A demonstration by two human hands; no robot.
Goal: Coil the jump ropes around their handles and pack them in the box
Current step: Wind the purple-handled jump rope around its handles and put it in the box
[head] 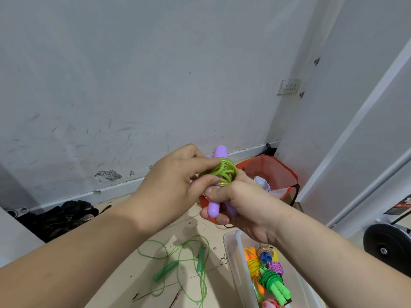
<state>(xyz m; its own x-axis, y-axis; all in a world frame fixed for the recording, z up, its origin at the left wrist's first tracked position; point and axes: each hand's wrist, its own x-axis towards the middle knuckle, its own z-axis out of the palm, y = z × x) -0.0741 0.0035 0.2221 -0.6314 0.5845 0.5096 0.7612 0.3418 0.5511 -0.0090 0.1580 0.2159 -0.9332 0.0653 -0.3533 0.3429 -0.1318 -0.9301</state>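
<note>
Two purple handles [214,205] sit in our right hand [242,207], fingers clenched round them above the box's [231,258] far edge; left hand [175,185] pinches green rope [223,172]. Risk: coils spring loose if pinch slackens.

Counted: two hands, left hand [175,185] and right hand [242,203]. One purple-handled jump rope [222,172]. One loose green jump rope [178,263] on floor. One clear box [233,258]; coiled ropes inside, at least four, exact number unclear. One red bag [273,172].
</note>
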